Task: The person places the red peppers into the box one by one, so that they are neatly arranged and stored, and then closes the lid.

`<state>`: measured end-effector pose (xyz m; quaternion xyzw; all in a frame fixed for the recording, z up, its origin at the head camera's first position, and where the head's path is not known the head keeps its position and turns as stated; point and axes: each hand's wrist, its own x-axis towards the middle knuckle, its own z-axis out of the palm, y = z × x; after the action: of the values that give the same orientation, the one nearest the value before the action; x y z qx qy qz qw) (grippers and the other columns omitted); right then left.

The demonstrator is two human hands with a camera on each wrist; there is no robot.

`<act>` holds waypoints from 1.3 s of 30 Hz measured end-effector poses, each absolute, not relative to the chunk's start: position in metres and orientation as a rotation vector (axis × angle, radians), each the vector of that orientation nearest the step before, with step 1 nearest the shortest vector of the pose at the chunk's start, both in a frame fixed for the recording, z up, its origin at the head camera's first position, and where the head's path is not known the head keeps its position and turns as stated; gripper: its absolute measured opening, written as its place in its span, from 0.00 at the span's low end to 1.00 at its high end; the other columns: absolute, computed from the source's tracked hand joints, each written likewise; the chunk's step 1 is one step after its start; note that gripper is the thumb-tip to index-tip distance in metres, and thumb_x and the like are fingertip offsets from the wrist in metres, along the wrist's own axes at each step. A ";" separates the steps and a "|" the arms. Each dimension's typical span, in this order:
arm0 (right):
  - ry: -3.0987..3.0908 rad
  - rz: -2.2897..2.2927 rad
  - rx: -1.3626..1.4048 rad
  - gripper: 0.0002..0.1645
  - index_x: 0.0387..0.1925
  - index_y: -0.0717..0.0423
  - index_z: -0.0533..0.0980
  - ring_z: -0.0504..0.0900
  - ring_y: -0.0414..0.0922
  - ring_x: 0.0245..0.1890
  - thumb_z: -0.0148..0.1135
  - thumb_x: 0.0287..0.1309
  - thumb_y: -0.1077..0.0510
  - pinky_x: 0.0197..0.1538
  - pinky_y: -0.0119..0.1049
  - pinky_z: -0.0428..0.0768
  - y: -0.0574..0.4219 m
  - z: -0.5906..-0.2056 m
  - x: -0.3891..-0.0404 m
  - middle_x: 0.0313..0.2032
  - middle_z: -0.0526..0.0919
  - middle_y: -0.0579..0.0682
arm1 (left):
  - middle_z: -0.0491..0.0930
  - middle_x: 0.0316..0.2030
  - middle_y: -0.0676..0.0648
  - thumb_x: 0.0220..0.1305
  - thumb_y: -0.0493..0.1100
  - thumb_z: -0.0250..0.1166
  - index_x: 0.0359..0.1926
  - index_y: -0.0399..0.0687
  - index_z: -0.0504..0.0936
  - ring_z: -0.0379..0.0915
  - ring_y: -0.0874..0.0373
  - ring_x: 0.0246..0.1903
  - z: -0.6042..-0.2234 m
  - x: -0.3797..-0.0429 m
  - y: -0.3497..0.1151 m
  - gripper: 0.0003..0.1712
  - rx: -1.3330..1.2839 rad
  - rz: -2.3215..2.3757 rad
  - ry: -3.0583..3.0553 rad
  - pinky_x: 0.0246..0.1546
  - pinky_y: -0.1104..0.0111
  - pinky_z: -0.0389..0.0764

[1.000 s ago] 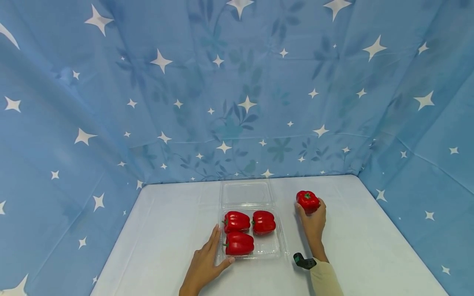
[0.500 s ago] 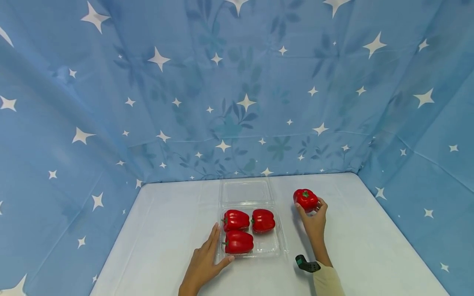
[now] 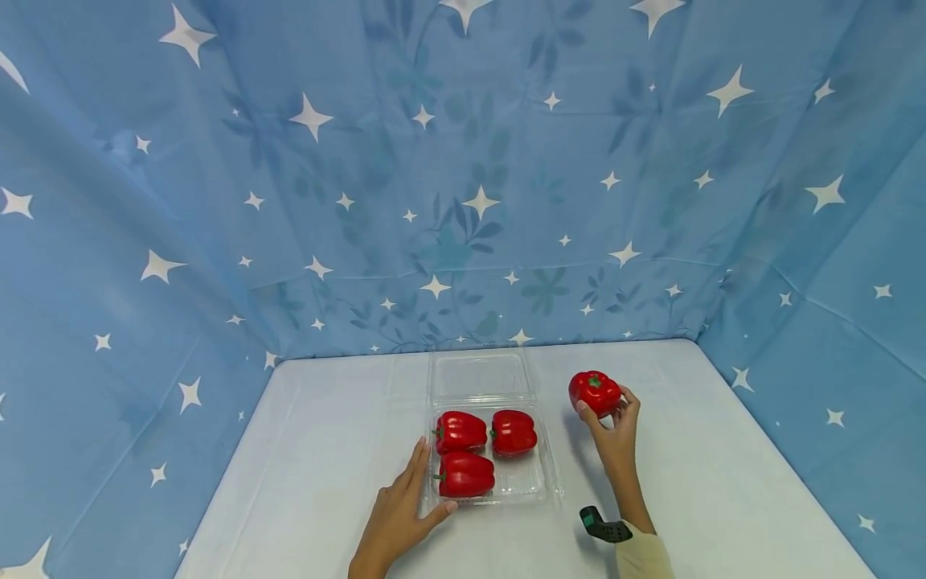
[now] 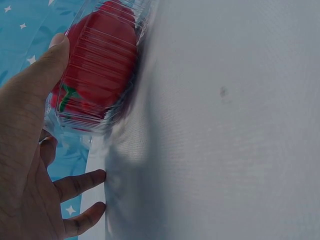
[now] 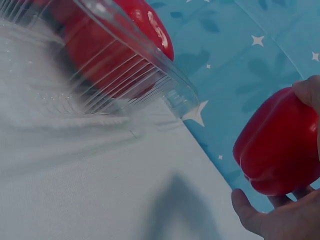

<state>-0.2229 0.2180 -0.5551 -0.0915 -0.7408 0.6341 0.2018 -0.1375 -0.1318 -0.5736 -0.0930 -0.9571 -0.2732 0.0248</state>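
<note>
In the head view, a clear plastic clamshell container point(image 3: 522, 481) lies with its lid point(image 3: 481, 376) folded back toward the wall. Three red bell peppers lie on their sides in it: one pepper point(image 3: 460, 432) at back left, another pepper point(image 3: 514, 433) at back right, a third pepper point(image 3: 466, 474) at front left. My left hand point(image 3: 394, 515) rests against the container's front left corner, fingers extended along the side and thumb at the front. To the right of the container, my right hand point(image 3: 615, 430) grips another red bell pepper point(image 3: 593, 392), its green stem facing up.
A white-covered table point(image 3: 325, 450) carries everything. Blue curtain fabric point(image 3: 463, 185) with white stars surrounds its back and sides. A dark strap-like device point(image 3: 604, 527) sits at my right wrist. The container's front right part is bare.
My right hand moves slightly left with the bell pepper, whose stem end tilts a little. The left hand and the container with its peppers stay put.
</note>
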 end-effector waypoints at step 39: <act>-2.336 1.739 0.445 0.45 0.68 0.54 0.63 0.72 0.25 0.55 0.73 0.49 0.61 0.49 0.29 0.81 0.196 -0.541 -0.187 0.63 0.72 0.59 | 0.53 0.76 0.51 0.55 0.75 0.59 0.77 0.55 0.51 0.70 0.42 0.64 -0.579 -0.137 -0.131 0.57 -0.292 -0.837 -2.920 0.46 0.40 0.78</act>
<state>-0.1866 0.1957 -0.5408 0.1502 -0.7892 0.5874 0.0978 -0.1367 -0.1315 -0.5794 -0.0956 -0.9559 -0.2740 0.0450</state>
